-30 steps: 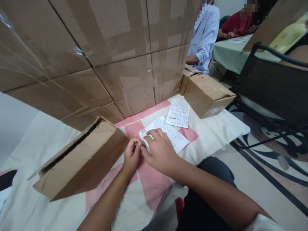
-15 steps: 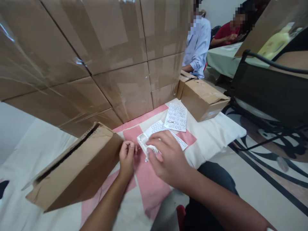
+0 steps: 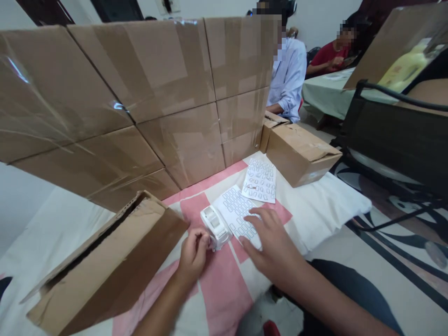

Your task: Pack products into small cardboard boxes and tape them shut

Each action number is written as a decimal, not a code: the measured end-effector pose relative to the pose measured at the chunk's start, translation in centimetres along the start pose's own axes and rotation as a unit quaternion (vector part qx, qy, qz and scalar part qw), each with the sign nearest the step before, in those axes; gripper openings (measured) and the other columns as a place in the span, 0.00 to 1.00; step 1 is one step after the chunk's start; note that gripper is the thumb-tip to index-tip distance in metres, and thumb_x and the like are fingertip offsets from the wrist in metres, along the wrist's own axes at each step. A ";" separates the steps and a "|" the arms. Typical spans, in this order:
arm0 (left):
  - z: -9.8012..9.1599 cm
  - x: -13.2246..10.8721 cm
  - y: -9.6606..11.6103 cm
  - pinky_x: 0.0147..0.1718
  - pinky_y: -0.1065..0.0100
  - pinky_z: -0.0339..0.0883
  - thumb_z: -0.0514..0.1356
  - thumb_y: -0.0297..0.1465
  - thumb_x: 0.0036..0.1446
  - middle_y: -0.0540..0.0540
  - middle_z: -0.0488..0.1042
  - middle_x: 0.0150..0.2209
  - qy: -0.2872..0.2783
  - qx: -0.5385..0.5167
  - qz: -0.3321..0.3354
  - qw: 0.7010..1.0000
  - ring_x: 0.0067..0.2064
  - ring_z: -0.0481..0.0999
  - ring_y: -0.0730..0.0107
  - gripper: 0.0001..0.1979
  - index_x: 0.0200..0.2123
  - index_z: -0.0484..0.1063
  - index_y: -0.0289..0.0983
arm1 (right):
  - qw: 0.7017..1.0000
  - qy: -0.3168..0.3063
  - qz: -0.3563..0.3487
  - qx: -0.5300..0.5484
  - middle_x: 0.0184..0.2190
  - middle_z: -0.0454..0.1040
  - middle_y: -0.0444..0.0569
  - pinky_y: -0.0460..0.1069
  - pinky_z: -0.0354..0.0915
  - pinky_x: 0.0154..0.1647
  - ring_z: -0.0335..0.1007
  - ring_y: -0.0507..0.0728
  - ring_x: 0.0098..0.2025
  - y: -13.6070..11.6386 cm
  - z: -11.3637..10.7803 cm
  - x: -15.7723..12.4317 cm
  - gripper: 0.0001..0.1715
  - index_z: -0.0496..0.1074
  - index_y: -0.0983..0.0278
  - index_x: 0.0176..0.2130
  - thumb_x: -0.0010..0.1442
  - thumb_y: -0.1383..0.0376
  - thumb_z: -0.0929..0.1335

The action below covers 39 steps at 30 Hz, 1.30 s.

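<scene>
A white plastic device (image 3: 217,228), rounded and with a recessed top like a tape dispenser, rests on the pink and white cloth (image 3: 224,289). Close against its left side is my left hand (image 3: 194,252), thumb and fingers pinched together. Whatever they hold, if anything, is too small to make out. My right hand (image 3: 273,240) is open and empty, fingers spread above a sheet printed with rows of small outlined shapes (image 3: 233,203). Partly covering that sheet's view is my right hand. Behind it lies a second printed sheet (image 3: 261,179) with a small brown mark.
An open cardboard box (image 3: 115,266) stands left of my hands, another box (image 3: 301,154) at the back right. A taped cardboard wall (image 3: 168,102) rises behind the cloth. Beyond it sit a person in a light blue shirt (image 3: 289,79) and one in red (image 3: 327,60). A black-framed chair (image 3: 388,126) is right.
My right hand has let go of the white device and moved right, opening over the sheet. My left hand has come up against the device. The view has tilted up slightly.
</scene>
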<state>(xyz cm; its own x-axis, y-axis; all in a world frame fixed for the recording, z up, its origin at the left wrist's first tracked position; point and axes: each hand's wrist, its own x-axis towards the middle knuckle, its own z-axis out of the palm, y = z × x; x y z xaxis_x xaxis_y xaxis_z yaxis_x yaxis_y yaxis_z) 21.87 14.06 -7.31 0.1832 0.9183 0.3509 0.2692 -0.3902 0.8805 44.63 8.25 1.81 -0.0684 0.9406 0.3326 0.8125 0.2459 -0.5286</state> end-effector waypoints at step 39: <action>-20.3 -4.8 10.3 0.63 0.42 0.56 0.59 0.48 0.63 0.42 0.60 0.70 0.196 0.468 -0.035 0.861 0.68 0.62 0.39 0.27 0.61 0.72 0.46 | 0.938 -0.201 -0.021 0.280 0.27 0.77 0.42 0.48 0.60 0.32 0.71 0.53 0.29 -6.7 1.4 2.9 0.10 0.68 0.61 0.33 0.68 0.63 0.64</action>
<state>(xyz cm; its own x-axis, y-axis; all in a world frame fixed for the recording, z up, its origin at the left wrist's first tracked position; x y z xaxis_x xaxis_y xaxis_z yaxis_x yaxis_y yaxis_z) 4.57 6.99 6.51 -0.1488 0.8224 0.5491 0.9443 -0.0466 0.3257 38.19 9.63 5.18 -0.3982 0.9119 0.0999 0.3797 0.2629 -0.8869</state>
